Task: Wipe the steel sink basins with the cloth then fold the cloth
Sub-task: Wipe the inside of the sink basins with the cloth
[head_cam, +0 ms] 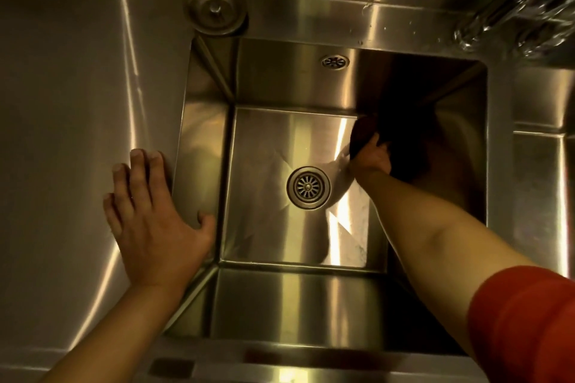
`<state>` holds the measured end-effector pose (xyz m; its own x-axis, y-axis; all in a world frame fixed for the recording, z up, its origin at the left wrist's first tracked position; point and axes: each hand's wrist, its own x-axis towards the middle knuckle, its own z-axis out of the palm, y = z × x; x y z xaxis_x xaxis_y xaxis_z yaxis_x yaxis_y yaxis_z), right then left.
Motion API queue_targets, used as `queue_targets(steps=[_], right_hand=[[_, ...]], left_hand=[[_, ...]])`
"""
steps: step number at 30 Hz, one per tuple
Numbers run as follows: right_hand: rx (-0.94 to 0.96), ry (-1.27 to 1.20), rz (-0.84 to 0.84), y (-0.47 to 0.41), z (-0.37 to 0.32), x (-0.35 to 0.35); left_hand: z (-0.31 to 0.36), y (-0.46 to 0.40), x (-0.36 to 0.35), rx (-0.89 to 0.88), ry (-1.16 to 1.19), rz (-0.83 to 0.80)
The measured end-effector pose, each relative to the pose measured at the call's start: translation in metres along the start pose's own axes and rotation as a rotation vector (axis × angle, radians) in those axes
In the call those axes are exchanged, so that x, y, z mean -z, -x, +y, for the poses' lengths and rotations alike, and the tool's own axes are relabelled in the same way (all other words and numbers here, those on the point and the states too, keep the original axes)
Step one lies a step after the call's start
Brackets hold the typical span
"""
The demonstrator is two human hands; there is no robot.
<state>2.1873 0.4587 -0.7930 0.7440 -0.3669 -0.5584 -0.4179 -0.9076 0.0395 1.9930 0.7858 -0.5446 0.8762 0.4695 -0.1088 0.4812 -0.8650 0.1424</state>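
Wiping: the cloth (362, 137) was gripped by the right hand (371, 156) in the basin (298, 301), judged midway.
Left hand (152, 211): laid flat, fingers spread.
Folding: not yet begun.

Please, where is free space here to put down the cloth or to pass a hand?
Free: the counter beyond the left hand, left of the sink plug; also the basin floor left of the drain. Crowded: the far right basin corner, where the right hand holds the cloth, and under the tap.
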Motion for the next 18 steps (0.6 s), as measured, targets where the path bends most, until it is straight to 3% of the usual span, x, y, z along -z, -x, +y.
queue_targets(steps=[7, 12, 18], right_hand=[[0.195, 0.269, -0.074, 0.076, 0.056, -0.022], [0.312, 0.190, -0.267, 0.142, 0.075, -0.046], [0.440, 0.070, -0.472, 0.215, 0.030, -0.031]], left_hand=[[0.000, 0.001, -0.001, -0.022, 0.006, 0.017], [-0.002, 0.003, -0.002, -0.041, -0.001, 0.026], [-0.005, 0.004, -0.001, -0.058, -0.010, 0.008]])
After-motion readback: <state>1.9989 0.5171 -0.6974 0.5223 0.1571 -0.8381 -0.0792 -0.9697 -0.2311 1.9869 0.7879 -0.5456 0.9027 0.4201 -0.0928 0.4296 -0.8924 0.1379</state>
